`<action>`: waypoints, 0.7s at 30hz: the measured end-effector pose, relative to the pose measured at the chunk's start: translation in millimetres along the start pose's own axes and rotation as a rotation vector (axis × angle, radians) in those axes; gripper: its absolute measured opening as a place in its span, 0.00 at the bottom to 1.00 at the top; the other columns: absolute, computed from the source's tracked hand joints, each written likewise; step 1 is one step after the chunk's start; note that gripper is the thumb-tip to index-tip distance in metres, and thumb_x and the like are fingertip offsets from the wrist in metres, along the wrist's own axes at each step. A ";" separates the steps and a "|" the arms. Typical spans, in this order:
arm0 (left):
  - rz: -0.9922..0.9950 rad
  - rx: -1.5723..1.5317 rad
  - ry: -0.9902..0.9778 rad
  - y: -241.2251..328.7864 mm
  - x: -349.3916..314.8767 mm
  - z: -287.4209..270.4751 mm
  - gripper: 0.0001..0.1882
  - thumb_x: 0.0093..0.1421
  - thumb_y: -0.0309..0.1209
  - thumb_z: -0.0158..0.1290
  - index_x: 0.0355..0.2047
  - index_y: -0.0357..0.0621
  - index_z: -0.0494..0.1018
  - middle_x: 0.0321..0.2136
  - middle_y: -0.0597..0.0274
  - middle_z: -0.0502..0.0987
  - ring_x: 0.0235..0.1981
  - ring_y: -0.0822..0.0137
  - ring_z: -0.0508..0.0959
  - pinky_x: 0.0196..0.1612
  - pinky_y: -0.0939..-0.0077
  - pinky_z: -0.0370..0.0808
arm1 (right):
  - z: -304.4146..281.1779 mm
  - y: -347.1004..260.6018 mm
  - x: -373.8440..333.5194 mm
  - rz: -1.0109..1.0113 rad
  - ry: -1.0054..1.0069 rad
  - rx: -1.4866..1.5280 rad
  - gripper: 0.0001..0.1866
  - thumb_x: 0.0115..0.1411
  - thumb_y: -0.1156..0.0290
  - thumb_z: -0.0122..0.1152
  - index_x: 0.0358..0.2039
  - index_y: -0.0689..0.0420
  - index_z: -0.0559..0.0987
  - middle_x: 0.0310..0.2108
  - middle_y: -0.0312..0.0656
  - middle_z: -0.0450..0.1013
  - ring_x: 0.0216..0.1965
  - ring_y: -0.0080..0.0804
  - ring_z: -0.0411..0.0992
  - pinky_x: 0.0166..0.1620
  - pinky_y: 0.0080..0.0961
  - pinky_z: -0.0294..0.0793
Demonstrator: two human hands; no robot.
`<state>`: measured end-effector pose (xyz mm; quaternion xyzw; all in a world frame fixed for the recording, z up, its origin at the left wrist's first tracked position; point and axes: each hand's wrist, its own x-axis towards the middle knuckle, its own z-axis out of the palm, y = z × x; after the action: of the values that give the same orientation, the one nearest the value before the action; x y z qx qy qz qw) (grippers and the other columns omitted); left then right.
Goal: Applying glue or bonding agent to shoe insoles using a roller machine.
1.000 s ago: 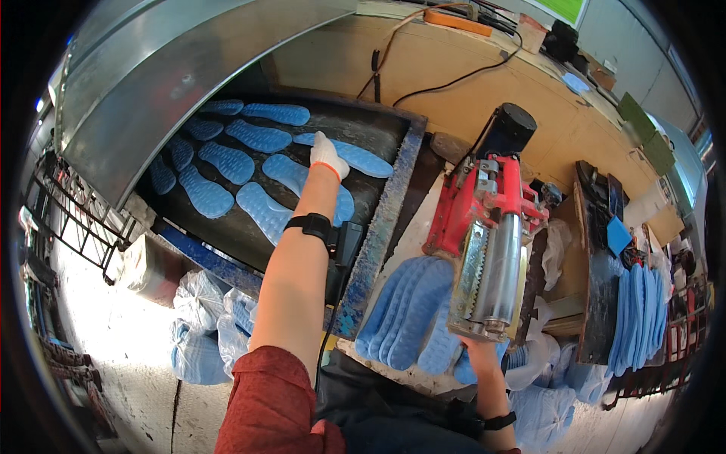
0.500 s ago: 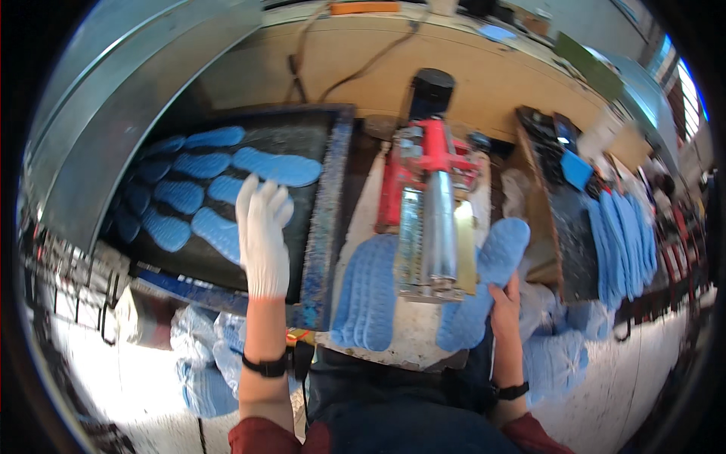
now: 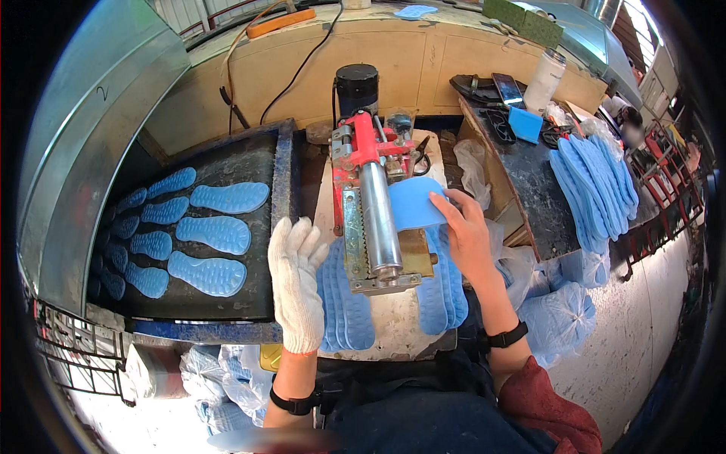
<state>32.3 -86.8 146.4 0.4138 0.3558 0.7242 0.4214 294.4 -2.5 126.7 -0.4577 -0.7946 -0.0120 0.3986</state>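
Note:
My bare right hand pinches a blue shoe insole, smooth side up, between thumb and fingers. The insole's far end meets the steel roller of a red-framed machine, and the roller hides that end. My left hand, in a white knitted glove, hovers open between the machine and the dark belt, its fingers stretched out and nothing in them. Bumpy blue insoles lie in rows on the belt. A row of insoles overlaps under the roller's left side, and a smaller stack rests on its right.
Right of the machine, a dark side table bears a pile of blue insoles, a phone and a white bottle. Scissors lie behind the roller. Plastic bags of insoles stand on the floor. A metal hood rises at left.
My left hand has left the insoles on the belt and come right, toward the machine. The right hand has carried an insole up to the roller. The view has shifted.

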 end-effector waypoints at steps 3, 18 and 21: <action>0.013 -0.053 -0.063 2.2 15.8 12.4 0.39 0.70 0.54 0.39 0.71 0.41 0.46 0.68 0.39 0.54 0.67 0.48 0.59 0.68 0.54 0.57 | 5.2 -3.6 1.6 0.018 -0.001 0.103 0.34 0.52 0.87 0.59 0.60 0.47 0.72 0.53 0.45 0.71 0.50 0.49 0.69 0.52 0.40 0.72; -0.051 0.308 -0.206 -49.5 76.7 7.7 0.40 0.71 0.60 0.27 0.72 0.46 0.43 0.67 0.40 0.52 0.70 0.49 0.54 0.71 0.56 0.51 | 18.8 23.8 -35.2 0.145 -0.007 0.194 0.25 0.56 0.81 0.59 0.56 0.57 0.74 0.52 0.45 0.73 0.53 0.46 0.70 0.54 0.36 0.71; -0.180 0.146 -0.165 -65.0 67.8 -5.2 0.42 0.70 0.61 0.29 0.72 0.43 0.43 0.62 0.41 0.58 0.63 0.52 0.63 0.66 0.58 0.60 | 39.8 34.1 -59.9 0.236 -0.020 0.179 0.25 0.55 0.79 0.60 0.55 0.56 0.74 0.52 0.46 0.73 0.54 0.48 0.69 0.55 0.39 0.70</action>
<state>27.7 -0.8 108.4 0.4678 0.4073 0.6194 0.4812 310.5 -10.4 49.2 -0.5105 -0.7373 0.1103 0.4286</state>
